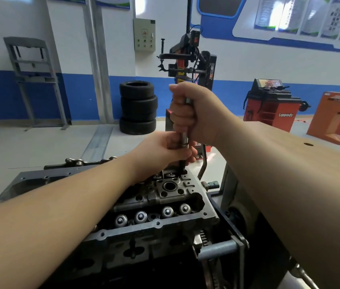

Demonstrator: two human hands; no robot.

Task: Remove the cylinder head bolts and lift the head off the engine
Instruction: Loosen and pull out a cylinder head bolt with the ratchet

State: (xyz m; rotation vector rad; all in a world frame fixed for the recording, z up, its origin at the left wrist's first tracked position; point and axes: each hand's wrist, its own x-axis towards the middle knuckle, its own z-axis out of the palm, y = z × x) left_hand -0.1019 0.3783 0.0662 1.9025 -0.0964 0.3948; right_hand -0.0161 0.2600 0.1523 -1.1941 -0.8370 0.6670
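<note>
- Workshop floor and a blue-banded wall lie behind the cylinder head [165,207], which sits on the engine at lower centre.
- Directly above its far end, a socket wrench [184,142] stands upright.
- Left hand [165,151] pinches the lower shaft just above the head.
- Right hand [194,113] fists around the handle higher up.
- Stacked tyres [137,107] stand beyond.

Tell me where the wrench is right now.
In the head view it stands upright at centre: the right hand grips the wrench up top, the left hand pinches its shaft just above the cylinder head's far end.
</note>
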